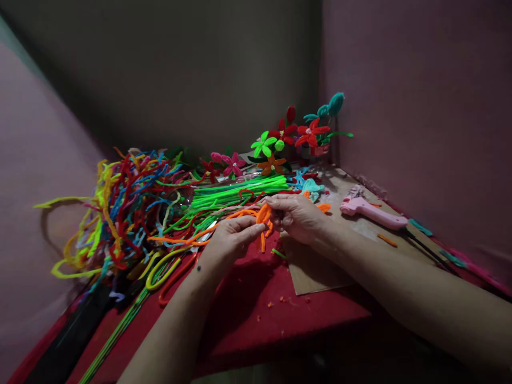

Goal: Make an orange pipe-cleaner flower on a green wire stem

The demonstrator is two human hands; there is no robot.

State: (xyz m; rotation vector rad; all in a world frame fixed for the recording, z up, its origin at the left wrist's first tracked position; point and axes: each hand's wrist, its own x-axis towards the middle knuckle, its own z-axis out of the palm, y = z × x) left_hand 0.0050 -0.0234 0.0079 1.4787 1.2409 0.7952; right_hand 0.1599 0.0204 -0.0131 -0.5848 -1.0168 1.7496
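Between my two hands is a looped orange pipe cleaner (pixel 263 214), bent into a petal-like shape. My left hand (pixel 236 234) pinches it from the left with thumb and fingers. My right hand (pixel 294 216) grips its upper right side, fingers curled in. A loose orange end hangs below the fingers, over the red table (pixel 248 298). Longer orange pipe cleaners (pixel 180 241) run leftward behind my left hand. Just beyond my right hand lie other orange looped pieces (pixel 323 207), partly hidden by it.
A tangled heap of coloured pipe cleaners (pixel 128 208) stands at left, beside a green bundle (pixel 240 186). Fuzzy flowers (pixel 263 144) stand at the back near the wall. A pink glue gun (pixel 372 212) lies at right on cardboard (pixel 312 272). Thin green stems (pixel 120 330) lie front left.
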